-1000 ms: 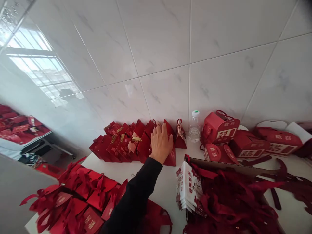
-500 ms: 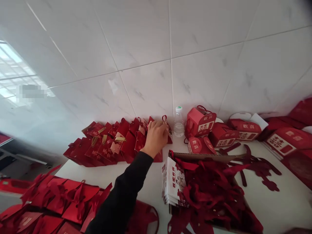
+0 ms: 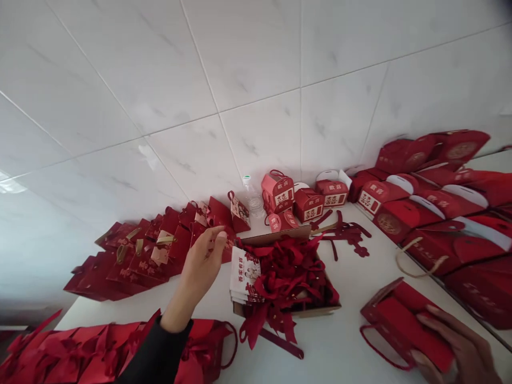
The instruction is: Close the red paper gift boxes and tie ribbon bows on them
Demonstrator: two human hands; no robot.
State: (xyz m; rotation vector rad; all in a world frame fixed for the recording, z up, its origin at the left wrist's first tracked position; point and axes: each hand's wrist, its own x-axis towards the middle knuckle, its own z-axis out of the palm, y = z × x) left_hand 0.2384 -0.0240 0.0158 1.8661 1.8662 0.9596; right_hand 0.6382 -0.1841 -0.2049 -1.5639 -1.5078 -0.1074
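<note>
My left hand (image 3: 202, 261) hangs in the air with its fingers loosely apart and holds nothing. It is just in front of a row of small red pyramid gift boxes (image 3: 152, 250) that stand against the tiled wall. My right hand (image 3: 460, 346) is at the lower right, with fingers over the top and thumb under the edge of a flat red gift bag (image 3: 400, 320) that lies on the white table (image 3: 360, 288). Between the hands stands a shallow cardboard box (image 3: 280, 237) heaped with red ribbons, with a stack of white and red printed cards (image 3: 244, 274) leaning at its left side.
A clear water bottle (image 3: 252, 194) and several red handled boxes (image 3: 278, 192) stand by the wall. Large red bags (image 3: 440, 213) are stacked along the right. Flat red pieces with ribbons (image 3: 80, 352) lie at the lower left. Loose red ribbons (image 3: 344, 234) are strewn behind the cardboard box.
My left hand has come back from the pyramid boxes toward me, empty. The view has swung right and down, which brings my right hand on the flat red bag into sight.
</note>
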